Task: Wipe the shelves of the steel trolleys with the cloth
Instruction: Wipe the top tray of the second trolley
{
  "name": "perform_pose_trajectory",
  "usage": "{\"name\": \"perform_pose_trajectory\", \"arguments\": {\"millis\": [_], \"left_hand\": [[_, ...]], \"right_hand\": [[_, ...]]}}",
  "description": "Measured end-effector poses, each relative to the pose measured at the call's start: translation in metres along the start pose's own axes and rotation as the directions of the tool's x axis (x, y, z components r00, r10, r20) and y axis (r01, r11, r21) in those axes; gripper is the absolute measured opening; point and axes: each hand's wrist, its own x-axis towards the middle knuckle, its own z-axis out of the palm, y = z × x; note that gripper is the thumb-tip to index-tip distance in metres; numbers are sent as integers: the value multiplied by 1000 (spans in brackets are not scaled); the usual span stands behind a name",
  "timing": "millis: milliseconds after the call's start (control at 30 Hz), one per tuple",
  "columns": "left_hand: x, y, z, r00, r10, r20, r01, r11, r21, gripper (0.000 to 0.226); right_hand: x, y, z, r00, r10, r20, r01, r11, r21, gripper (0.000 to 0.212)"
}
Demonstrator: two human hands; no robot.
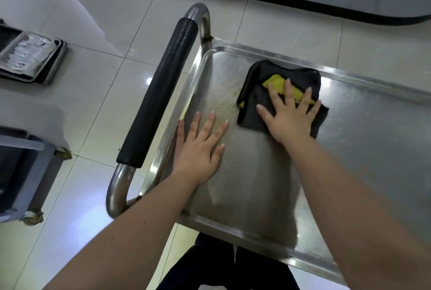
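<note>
- Wiping top shelf of trolley.
- Right hand flat on cloth, fingers spread, pressing, not clenched.
- Left hand flat on bare steel, fingers released, bracing.
- Next, probably: drag cloth left over yellowish smears beside it.

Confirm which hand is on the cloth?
The right hand, pressed flat on the dark cloth. The left hand rests on bare steel shelf.
</note>
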Motion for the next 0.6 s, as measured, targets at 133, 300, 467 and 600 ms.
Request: {"name": "perform_pose_trajectory", "arguments": {"millis": [133,300,467,600], "left_hand": [[5,-2,0,1000,-5,12,5,1000,7,55],[5,1,-4,999,-23,39,21,998,55,57],[3,2,-9,997,-29,76,25,999,41,56],[4,1,-12,995,-27,99,22,998,60,56]], "right_hand": [[22,-10,-7,999,-27,26,28,999,-30,72],[-97,-8,28,990,-137,-37,135,990,-37,70],[-232,-8,69,954,-295,46,297,954,-44,68],[-185,-13,51,964,-265,-9,265,963,-42,64]]}}
